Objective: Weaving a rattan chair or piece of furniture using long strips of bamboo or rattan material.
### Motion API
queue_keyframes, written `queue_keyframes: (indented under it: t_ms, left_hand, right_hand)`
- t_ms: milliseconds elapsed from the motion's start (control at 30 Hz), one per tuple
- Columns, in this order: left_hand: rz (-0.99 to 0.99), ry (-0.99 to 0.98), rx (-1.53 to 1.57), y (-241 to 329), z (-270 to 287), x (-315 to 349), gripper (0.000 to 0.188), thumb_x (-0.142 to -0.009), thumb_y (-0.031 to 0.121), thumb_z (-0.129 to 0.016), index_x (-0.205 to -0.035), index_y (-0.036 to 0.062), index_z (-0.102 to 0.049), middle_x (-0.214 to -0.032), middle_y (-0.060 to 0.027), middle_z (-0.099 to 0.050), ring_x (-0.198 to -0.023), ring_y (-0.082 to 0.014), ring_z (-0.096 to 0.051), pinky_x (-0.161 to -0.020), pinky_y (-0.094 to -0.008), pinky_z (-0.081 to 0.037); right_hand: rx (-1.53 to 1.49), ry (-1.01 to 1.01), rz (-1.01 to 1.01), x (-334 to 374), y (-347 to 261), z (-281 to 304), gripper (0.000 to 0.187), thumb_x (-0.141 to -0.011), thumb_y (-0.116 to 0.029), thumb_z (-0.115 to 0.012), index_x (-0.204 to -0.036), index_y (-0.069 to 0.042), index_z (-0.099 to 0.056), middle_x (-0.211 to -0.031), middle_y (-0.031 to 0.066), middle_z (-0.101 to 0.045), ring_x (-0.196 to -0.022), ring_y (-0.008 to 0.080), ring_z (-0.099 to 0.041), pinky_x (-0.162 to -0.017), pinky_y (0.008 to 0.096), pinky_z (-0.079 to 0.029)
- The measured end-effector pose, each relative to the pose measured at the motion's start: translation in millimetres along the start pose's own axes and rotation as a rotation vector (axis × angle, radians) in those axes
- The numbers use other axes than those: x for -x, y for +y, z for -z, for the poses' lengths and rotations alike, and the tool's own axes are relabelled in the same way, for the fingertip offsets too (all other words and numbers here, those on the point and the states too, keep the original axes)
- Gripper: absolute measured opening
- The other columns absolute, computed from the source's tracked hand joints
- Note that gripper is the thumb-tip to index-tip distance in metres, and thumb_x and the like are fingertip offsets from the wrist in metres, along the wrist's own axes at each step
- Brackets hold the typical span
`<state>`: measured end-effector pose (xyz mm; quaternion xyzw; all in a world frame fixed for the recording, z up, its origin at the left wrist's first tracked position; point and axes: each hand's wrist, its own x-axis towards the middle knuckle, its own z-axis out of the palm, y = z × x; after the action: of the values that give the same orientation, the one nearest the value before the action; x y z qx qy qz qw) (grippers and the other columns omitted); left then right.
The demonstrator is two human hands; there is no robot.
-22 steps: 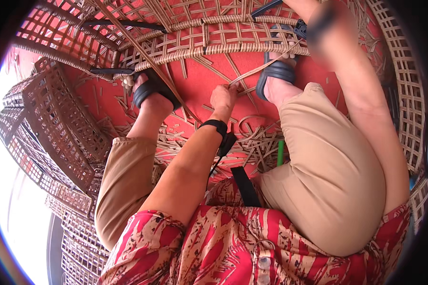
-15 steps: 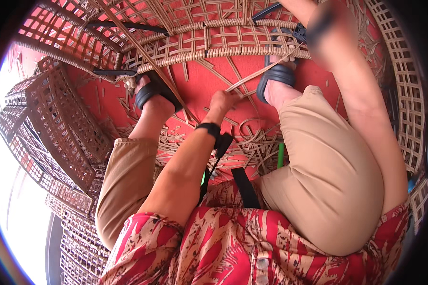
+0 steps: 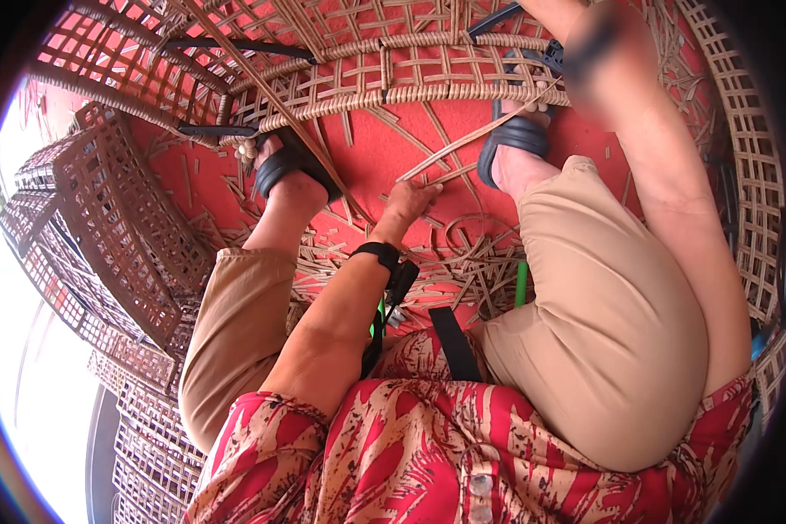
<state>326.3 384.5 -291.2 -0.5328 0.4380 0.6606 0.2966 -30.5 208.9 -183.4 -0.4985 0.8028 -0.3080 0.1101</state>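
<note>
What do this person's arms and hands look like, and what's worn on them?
The left hand is gloveless. A black strap circles its wrist, with a small black box-shaped device beside it. The right forearm wears a dark wrist band, its details blurred. Short red-and-tan fabric sleeves with dark flecks leave both forearms otherwise bare.

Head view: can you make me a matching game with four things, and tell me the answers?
1. left hand
2. sandals
3. floor
4. woven piece at the top

A. red
B. brown, full of gaps
C. between the legs
D. dark, on the feet

Right pairs: 1-C, 2-D, 3-A, 4-B
</note>
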Motion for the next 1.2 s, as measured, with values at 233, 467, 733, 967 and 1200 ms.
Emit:
queue_keyframes:
  t_ms: [233, 467, 733, 967, 1200]
  left_hand:
    - [-0.191, -0.128, -0.356, 60, -7, 1, 0.044, -0.083, 0.053, -0.055, -0.092, 0.0125, -0.07, -0.075, -0.0097, -0.069, -0.077, -0.0253, -0.068, -0.076, -0.0367, -0.052]
    - [-0.735, 0.128, 0.158, 238, 39, 77, 0.03, -0.094, 0.028, -0.058, -0.085, -0.0003, -0.063, -0.065, 0.0049, -0.05, -0.06, -0.0047, -0.044, -0.054, -0.0214, -0.039]
    - [-1.082, 0.854, -0.044, 316, 86, 31, 0.026, -0.087, 0.014, -0.057, -0.111, 0.0053, -0.062, -0.082, -0.0125, -0.063, -0.077, -0.0213, -0.062, -0.071, -0.0333, -0.051]
    - [-0.9, 0.844, -0.668, 354, 106, 45, 0.027, -0.083, 0.021, -0.055, -0.107, 0.0163, -0.066, -0.091, -0.0197, -0.065, -0.089, -0.0377, -0.062, -0.077, -0.0466, -0.051]
    - [-0.958, 0.591, -0.958, 376, 141, 5, 0.02, -0.077, 0.019, -0.063, -0.095, 0.0189, -0.07, -0.086, -0.0094, -0.067, -0.081, -0.028, -0.066, -0.071, -0.0376, -0.055]
  right_hand:
    - [0.099, 0.005, -0.011, 22, 18, -5, 0.023, -0.081, -0.02, -0.065, -0.094, -0.003, -0.058, -0.07, 0.0186, -0.06, -0.066, 0.0351, -0.062, -0.056, 0.0434, -0.046]
    - [-0.069, 0.008, -0.06, 6, -13, 16, 0.034, -0.074, -0.012, -0.071, -0.104, -0.001, -0.058, -0.074, 0.0147, -0.064, -0.065, 0.0291, -0.063, -0.059, 0.0386, -0.048]
    - [-0.285, -0.082, -0.157, 0, 9, 2, 0.049, -0.07, -0.011, -0.073, -0.115, -0.005, -0.056, -0.087, 0.0093, -0.069, -0.078, 0.025, -0.067, -0.069, 0.0356, -0.053]
    - [-0.519, -0.233, -0.129, -2, 24, 9, 0.056, -0.072, 0.012, -0.055, -0.126, 0.001, -0.046, -0.098, 0.0062, -0.061, -0.088, 0.0135, -0.061, -0.076, 0.0262, -0.05]
    - [-0.595, -0.188, -0.087, 1, 32, 9, 0.058, -0.071, 0.009, -0.052, -0.127, -0.002, -0.045, -0.1, 0.0116, -0.063, -0.088, 0.0215, -0.066, -0.077, 0.0316, -0.053]
